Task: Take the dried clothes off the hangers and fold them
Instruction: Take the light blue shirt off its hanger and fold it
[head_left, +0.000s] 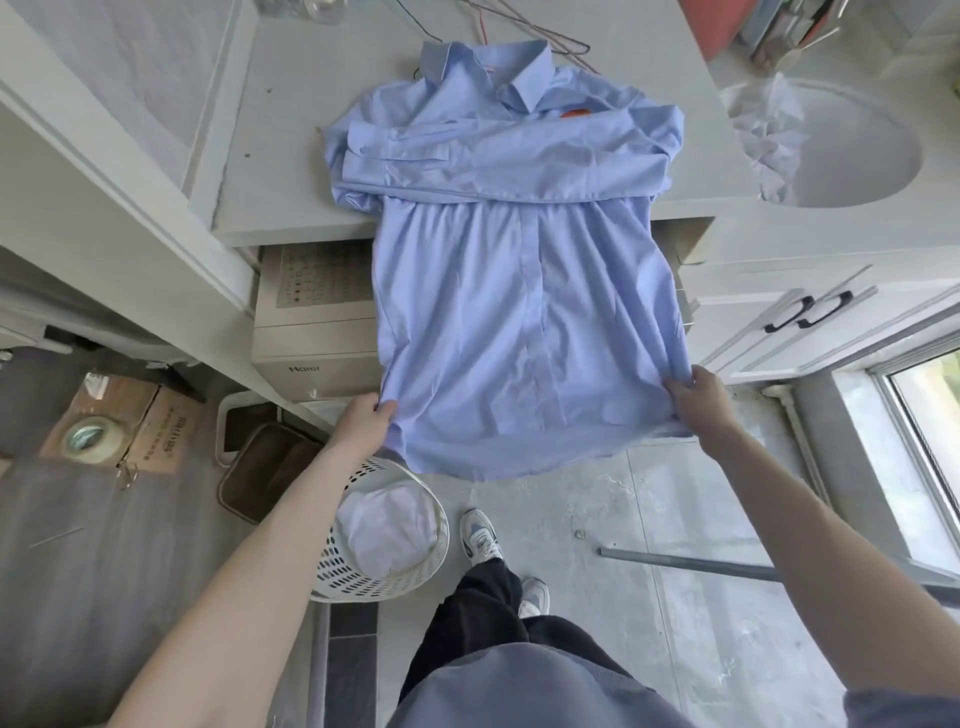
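The left grip (363, 415) and right grip (701, 400) pinched the shirt (519, 312) hem; a nearward tug could have dragged it off the worktop (291, 156).

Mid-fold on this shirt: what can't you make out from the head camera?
Head view:
- Hangers: cut off by top edge, partly behind the shirt collar.
- Fingers of left hand and right hand: tucked under the hem.
- Washer panel: print too small.
- Basket: depth hidden by white cloth.

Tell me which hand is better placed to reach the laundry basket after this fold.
Left, probably. The left hand grips the shirt hem directly above the laundry basket, while the right hand grips the opposite hem corner, on the far side of the person's legs from it.
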